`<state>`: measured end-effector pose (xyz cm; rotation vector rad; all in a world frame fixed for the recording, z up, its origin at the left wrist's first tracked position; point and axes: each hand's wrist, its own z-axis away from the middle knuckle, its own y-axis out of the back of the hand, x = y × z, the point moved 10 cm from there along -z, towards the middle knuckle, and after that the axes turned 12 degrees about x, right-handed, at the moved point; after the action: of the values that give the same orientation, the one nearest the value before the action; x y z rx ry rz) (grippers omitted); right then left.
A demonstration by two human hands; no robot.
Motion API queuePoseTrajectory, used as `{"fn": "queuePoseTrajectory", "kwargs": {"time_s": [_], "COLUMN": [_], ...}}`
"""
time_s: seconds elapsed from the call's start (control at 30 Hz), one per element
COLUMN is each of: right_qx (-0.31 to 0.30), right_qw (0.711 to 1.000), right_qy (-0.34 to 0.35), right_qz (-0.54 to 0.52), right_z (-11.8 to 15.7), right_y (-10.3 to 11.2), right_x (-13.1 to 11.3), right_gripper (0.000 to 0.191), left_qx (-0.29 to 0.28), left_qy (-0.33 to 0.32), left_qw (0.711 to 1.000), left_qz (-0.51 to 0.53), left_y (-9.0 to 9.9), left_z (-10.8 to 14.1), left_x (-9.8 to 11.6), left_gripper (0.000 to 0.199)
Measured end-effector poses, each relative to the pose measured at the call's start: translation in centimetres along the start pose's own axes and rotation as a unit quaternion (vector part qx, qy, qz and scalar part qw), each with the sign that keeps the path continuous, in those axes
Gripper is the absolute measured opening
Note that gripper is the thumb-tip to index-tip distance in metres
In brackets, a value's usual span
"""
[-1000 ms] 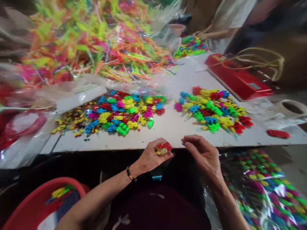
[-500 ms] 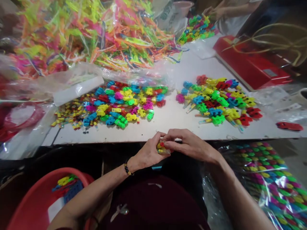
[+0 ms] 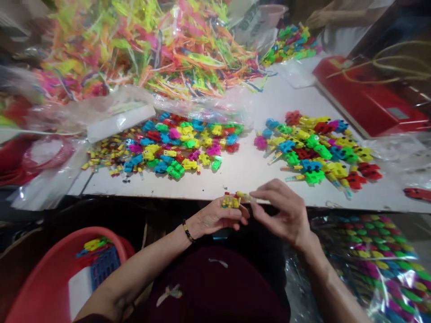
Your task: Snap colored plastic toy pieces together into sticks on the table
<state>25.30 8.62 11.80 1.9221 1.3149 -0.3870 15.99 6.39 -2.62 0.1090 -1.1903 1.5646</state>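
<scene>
Yellow toy piece (image 3: pixel 230 202) gripped by left fingers (image 3: pixel 232 223), right fingers (image 3: pixel 266 193) narrow, at table edge (image 3: pixel 188 196).

Table (image 3: pixel 235 179): a heap of toy pieces (image 3: pixel 161 146) is lying left, a second heap (image 3: pixel 313 150) is lying right, a pile of plastic strips (image 3: pixel 144 49) is sitting behind, a sealer (image 3: pixel 367 101) is standing far right, a basin (image 3: pixel 40 287) is sitting below left.

Small toy-assembly workshop: plastic toy parts (image 3: pixel 161 148) heaped on white worktable (image 3: pixel 235 179), red bag sealer (image 3: pixel 368 101), co-worker's hand (image 3: pixel 318 19) close by.
</scene>
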Motion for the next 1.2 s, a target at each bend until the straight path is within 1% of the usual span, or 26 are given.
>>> {"fn": "queuePoseTrajectory", "kwargs": {"time_s": [0.07,0.13,0.17,0.23,0.3,0.33,0.4,0.47,0.57,0.63,0.73,0.87,0.93,1.07,1.13,1.2], "right_qx": [-0.016,-0.031,-0.022,0.013,0.024,0.01,-0.043,-0.084,-0.119,-0.136,-0.139,-0.099,-0.08,-0.057,-0.05,-0.052], "right_qw": [0.999,0.998,0.999,0.999,0.997,0.996,0.994,0.989,0.975,0.969,0.968,0.969,0.969,0.971,0.97,0.964], "right_qy": [0.045,0.04,0.022,-0.03,-0.074,-0.087,-0.091,-0.096,-0.121,-0.14,-0.157,-0.206,-0.22,-0.223,-0.237,-0.26], "right_qz": [0.014,0.025,0.027,0.027,0.024,0.022,0.03,0.073,0.144,0.15,0.135,0.099,0.083,0.063,0.031,-0.022], "right_z": [1.4,2.5,2.7,2.5,1.9,1.6,1.2,1.3,1.8,2.2,2.1,1.8,1.6,1.3,1.3,1.4], "right_y": [-0.5,-1.1,-1.1,-0.7,-0.8,-1.3,-3.2,-5.0,-6.9,-7.6,-8.1,-7.9,-7.9,-8.3,-8.6,-8.7], "right_x": [-0.9,-0.8,-0.5,0.2,0.5,0.4,0.1,0.3,1.8,2.7,3.4,4.1,4.1,3.8,4.0,4.3], "right_gripper": [0.026,0.032,0.031,0.024,0.015,0.013,0.012,0.011,0.026,0.029,0.021,0.009,0.008,0.009,0.01,0.012], "left_qx": [0.026,0.056,0.069,0.09,0.113,0.125,0.157,0.2,0.245,0.252,0.265,0.261,0.254,0.259,0.249,0.207], "left_qy": [-0.011,-0.017,-0.017,-0.021,-0.054,-0.083,-0.146,-0.195,-0.242,-0.259,-0.261,-0.259,-0.261,-0.254,-0.248,-0.226], "left_qw": [0.998,0.992,0.99,0.989,0.989,0.987,0.977,0.96,0.939,0.933,0.928,0.93,0.931,0.932,0.936,0.951], "left_qz": [0.064,0.109,0.12,0.113,0.077,0.053,0.006,-0.016,-0.011,-0.01,-0.014,-0.006,-0.002,0.028,0.001,-0.046], "left_y": [0.1,0.4,0.5,0.8,1.4,1.7,2.2,2.8,3.2,3.2,3.8,4.6,4.9,5.8,5.8,5.2], "left_z": [-0.5,-0.9,-1.1,-1.3,-1.4,-1.4,-1.5,-1.4,-1.3,-1.4,-1.4,-1.8,-2.1,-2.4,-2.4,-2.4], "left_x": [0.7,1.2,1.2,1.2,1.5,1.8,2.4,2.8,3.3,3.5,3.6,3.4,3.3,3.4,3.8,4.1], "left_gripper": [0.056,0.059,0.06,0.061,0.061,0.06,0.057,0.053,0.053,0.055,0.057,0.053,0.051,0.051,0.051,0.051]}}
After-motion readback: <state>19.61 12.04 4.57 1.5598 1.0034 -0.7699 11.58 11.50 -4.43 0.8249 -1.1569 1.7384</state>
